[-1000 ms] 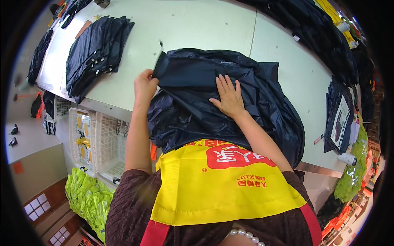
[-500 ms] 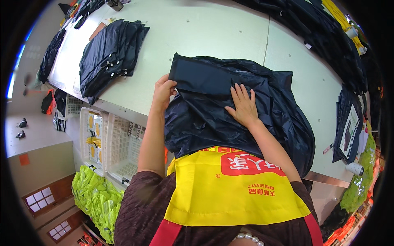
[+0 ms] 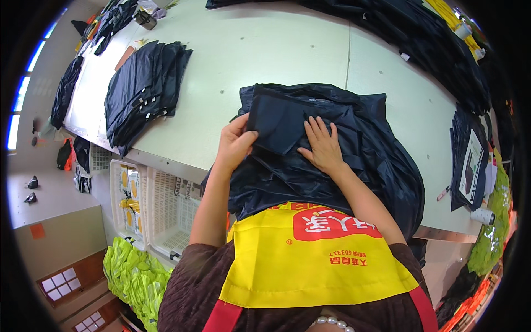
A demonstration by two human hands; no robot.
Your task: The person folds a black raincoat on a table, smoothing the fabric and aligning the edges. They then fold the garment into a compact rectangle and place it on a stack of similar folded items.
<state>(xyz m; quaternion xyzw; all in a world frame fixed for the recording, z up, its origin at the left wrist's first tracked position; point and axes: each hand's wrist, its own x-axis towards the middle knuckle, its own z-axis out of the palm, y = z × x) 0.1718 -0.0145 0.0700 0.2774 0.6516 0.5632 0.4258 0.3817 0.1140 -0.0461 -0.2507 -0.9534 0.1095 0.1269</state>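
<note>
A dark navy garment [image 3: 370,149] of thin, shiny fabric lies spread and wrinkled on the table in front of me. On top of it is a smoother folded section [image 3: 278,123] of the same fabric. My left hand [image 3: 235,145] pinches the left edge of this section between thumb and fingers. Flat against the section's right end rests my right hand [image 3: 322,148], fingers spread and holding nothing. The garment's near part reaches my yellow apron [image 3: 298,265], and its right side hangs toward the table's front edge.
The pale table [image 3: 265,50] carries a stack of dark folded garments [image 3: 146,91] at left and a long dark heap [image 3: 409,39] at the far right. Dark printed bags [image 3: 467,166] lie at right near a thread spool [image 3: 483,216]. White baskets [image 3: 166,205] and lime-green fabric [image 3: 135,276] are below left.
My left hand has moved right with the section's left edge, so the flat section is shorter and sits closer to my right hand. My right hand stays on the fabric.
</note>
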